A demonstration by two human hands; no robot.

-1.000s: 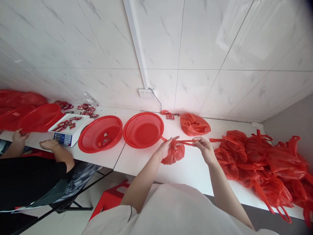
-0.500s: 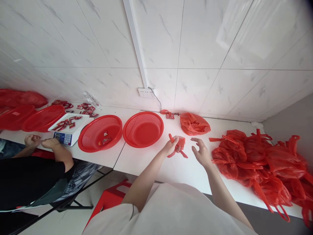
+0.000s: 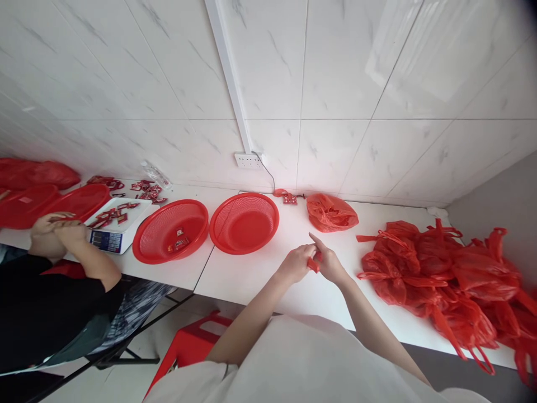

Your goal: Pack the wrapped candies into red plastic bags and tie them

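Note:
My left hand (image 3: 296, 263) is closed around a small crumpled red plastic bag (image 3: 312, 265), most of it hidden by the fingers. Against it is my right hand (image 3: 329, 263), its index finger pointing up and away while the other fingers curl in at the bag. Both hands meet above the white table, in front of a loose open red plastic bag (image 3: 331, 212). To their left stands a red mesh basket (image 3: 244, 246) with nothing in it.
Several tied red bags (image 3: 436, 274) are heaped on the right. Another red basket (image 3: 145, 246) holds a few small packets (image 3: 179, 243). Beyond it are a scale (image 3: 111, 238) bearing packets and a co-worker's hands (image 3: 61, 228). A red stool (image 3: 188, 344) stands below the table.
My right hand has moved left and down to meet my left hand at the crumpled bag. The bag's loose ends are now mostly hidden. The co-worker's hands have risen slightly and come together.

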